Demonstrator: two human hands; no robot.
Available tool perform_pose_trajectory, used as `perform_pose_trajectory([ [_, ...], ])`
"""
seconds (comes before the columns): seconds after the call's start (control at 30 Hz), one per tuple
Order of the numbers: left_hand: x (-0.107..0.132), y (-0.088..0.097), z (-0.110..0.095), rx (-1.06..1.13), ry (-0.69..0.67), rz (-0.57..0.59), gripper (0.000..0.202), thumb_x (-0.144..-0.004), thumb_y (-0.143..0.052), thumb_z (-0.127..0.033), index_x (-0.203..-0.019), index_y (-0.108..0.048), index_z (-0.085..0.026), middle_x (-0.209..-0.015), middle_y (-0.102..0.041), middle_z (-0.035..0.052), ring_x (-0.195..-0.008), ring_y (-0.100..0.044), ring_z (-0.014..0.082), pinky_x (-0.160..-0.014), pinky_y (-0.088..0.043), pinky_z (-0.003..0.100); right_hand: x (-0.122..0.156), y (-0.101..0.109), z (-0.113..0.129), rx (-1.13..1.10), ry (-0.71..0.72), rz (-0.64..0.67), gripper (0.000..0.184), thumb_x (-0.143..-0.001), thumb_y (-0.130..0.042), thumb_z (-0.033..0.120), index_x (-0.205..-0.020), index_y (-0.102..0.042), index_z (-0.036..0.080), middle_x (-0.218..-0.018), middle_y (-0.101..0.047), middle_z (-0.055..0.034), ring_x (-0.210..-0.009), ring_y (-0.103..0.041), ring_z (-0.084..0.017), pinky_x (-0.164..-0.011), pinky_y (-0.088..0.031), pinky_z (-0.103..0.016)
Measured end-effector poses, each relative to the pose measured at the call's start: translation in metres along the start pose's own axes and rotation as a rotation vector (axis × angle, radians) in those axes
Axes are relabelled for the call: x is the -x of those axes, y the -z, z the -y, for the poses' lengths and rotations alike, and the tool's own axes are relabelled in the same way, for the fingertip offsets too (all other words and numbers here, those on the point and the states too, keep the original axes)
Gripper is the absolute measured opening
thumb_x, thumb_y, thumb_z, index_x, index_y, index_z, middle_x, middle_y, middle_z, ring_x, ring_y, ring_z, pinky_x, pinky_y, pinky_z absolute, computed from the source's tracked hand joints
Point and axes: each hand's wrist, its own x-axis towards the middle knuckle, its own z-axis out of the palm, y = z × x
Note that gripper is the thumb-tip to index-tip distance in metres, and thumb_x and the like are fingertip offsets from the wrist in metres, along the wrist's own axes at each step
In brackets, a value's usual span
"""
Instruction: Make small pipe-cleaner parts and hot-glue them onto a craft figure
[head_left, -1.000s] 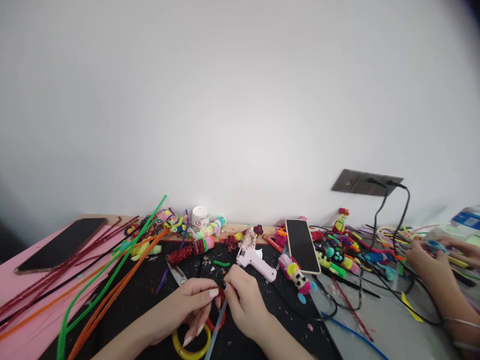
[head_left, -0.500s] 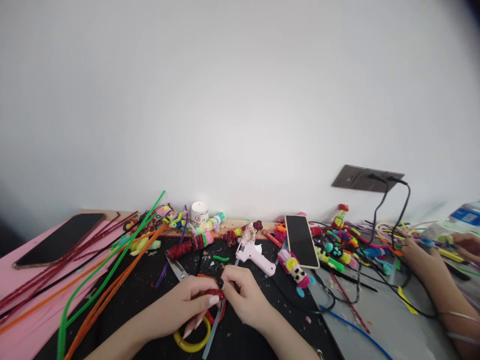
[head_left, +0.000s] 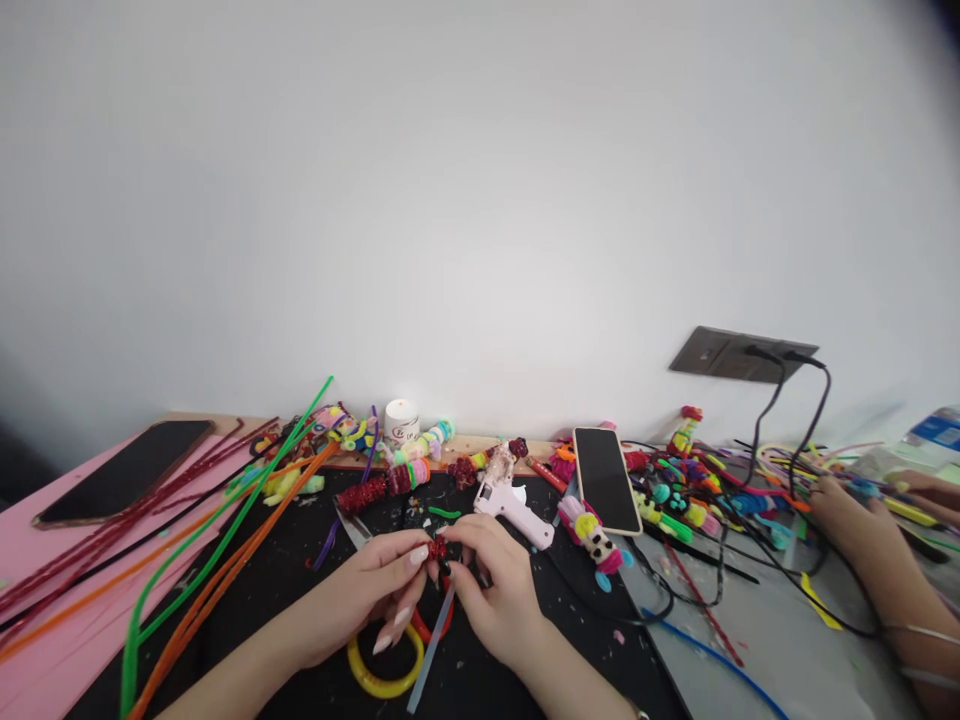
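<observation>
My left hand (head_left: 382, 590) pinches a small coil of red tinsel pipe cleaner (head_left: 436, 549) between thumb and fingers. From the other side my right hand (head_left: 491, 580) grips the same red piece, its fingers closed; the fingers cover part of it. Below the hands lie scissors with a yellow and red handle (head_left: 384, 690), partly hidden by my left hand. A clear glue stick (head_left: 432, 655) slants on the black mat under the hands. Just beyond them rests a pale pink glue gun (head_left: 514, 512). A wrapped red tinsel tube with bright rings (head_left: 379, 489) lies to its left.
Long green and orange pipe cleaners (head_left: 217, 560) stretch across the left side, by a phone (head_left: 124, 470) on pink sheets. Another phone (head_left: 604, 480) and a pipe-cleaner figure (head_left: 596, 545) lie right. Black cords run from the wall outlet (head_left: 742, 355). A co-worker's hands (head_left: 855, 525) work at far right.
Both hands have risen slightly, bringing the red piece up off the scissors. My left fingers have shifted on it, and more of the glue stick shows below.
</observation>
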Motion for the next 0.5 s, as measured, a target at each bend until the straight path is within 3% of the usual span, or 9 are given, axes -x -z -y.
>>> perform_pose_trajectory([
  [0.5, 0.0013, 0.0013, 0.0044, -0.013, 0.016, 0.061, 0.025, -0.087, -0.047, -0.041, -0.081, -0.049, -0.017, -0.048, -0.047, -0.0085, -0.032, -0.036, 0.0038, -0.035, -0.026, 0.016, -0.003, -0.001, -0.0006, 0.003, 0.073, -0.038, 0.012, -0.086, -0.055, 0.02, -0.094, -0.064, 0.018, -0.082, -0.065, -0.0072, -0.073, -0.06, -0.017, -0.064, -0.051, -0.028],
])
